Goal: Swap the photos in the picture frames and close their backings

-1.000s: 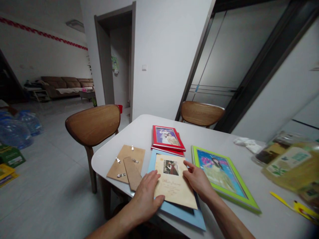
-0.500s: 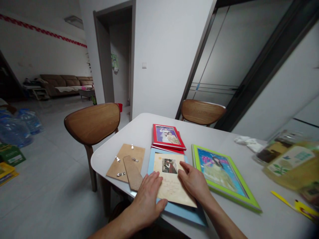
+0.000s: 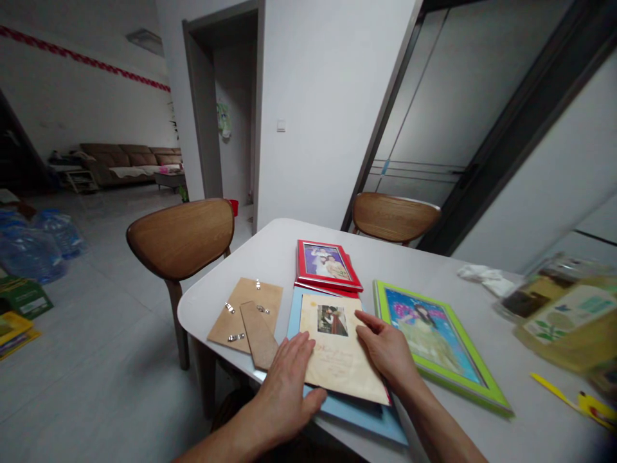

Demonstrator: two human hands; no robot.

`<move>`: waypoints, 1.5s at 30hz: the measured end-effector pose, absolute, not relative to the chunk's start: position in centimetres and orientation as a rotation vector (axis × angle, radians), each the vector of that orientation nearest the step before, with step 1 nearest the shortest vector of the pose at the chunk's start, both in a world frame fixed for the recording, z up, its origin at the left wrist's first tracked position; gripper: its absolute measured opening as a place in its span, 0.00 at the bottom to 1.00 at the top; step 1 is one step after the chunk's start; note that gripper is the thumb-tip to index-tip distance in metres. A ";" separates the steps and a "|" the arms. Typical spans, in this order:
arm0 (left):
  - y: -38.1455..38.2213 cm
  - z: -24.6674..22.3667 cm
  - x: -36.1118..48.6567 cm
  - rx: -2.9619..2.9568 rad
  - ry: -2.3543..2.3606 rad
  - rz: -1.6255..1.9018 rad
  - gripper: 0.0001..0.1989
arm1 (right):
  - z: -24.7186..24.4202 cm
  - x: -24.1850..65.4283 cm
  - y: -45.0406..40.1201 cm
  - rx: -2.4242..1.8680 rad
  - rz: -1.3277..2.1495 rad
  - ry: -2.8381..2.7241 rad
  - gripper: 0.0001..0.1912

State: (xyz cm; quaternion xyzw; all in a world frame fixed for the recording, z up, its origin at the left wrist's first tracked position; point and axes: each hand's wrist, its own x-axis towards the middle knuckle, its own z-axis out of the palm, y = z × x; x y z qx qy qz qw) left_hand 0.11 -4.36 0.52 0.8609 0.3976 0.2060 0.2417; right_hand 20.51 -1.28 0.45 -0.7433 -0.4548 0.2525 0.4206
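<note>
A cream sheet with a small picture on it lies slightly askew over a light blue frame at the table's near edge. My left hand rests on the sheet's left edge, fingers spread, thumb near its lower corner. On the right side, my right hand has its fingers at the sheet's right edge, pinching it. Left of the frame lies a brown backing board with metal clips and a stand leg. Red framed photos are stacked behind the blue frame.
A green framed picture lies to the right. Beyond it are a white cloth, a yellow bottle and a yellow item. Wooden chairs stand at the left and far side.
The cream sheet has shifted a little to the right over the blue frame, along with my right hand. My left hand has stayed nearly in place. The view has moved slightly.
</note>
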 end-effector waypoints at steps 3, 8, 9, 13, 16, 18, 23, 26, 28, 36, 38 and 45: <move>-4.4 0.5 0.0 2.368 1.085 0.555 0.31 | 0.4 20.2 -1.3 -1.922 0.545 -1.261 0.24; -4.5 0.5 0.0 2.402 1.073 0.550 0.27 | 0.2 19.5 -1.5 -2.050 0.206 -1.511 0.22; -4.5 0.7 0.0 2.407 1.074 0.541 0.26 | 0.2 19.3 -1.6 -2.060 0.147 -1.546 0.22; -4.5 1.2 -0.1 2.429 1.081 0.518 0.23 | 0.0 19.2 -1.9 -2.080 0.014 -1.628 0.21; -4.6 1.2 -0.1 2.437 1.085 0.517 0.23 | -0.2 19.3 -2.1 -2.102 -0.062 -1.695 0.19; -4.6 1.1 -0.1 2.439 1.082 0.525 0.22 | -0.3 19.2 -2.3 -2.117 -0.135 -1.756 0.18; -4.7 1.0 -0.1 2.446 1.076 0.520 0.21 | -0.1 18.3 -3.1 -2.166 -0.252 -1.811 0.17; -4.6 0.9 0.0 2.454 1.085 0.520 0.21 | 0.0 17.9 -3.4 -2.189 -0.266 -1.821 0.17; -4.6 0.8 0.0 2.466 1.088 0.536 0.21 | 0.0 17.8 -3.5 -2.181 -0.297 -1.830 0.16; -4.9 0.5 0.1 2.480 1.094 0.564 0.20 | -0.4 18.4 -3.5 -2.103 -0.304 -1.943 0.16; -5.1 0.7 0.0 2.473 1.081 0.555 0.20 | 0.0 18.6 -3.5 -2.098 -0.292 -1.998 0.16; -3.2 2.1 -5.3 2.445 1.096 0.645 0.27 | 2.3 16.2 -3.0 -1.955 -0.154 -2.011 0.17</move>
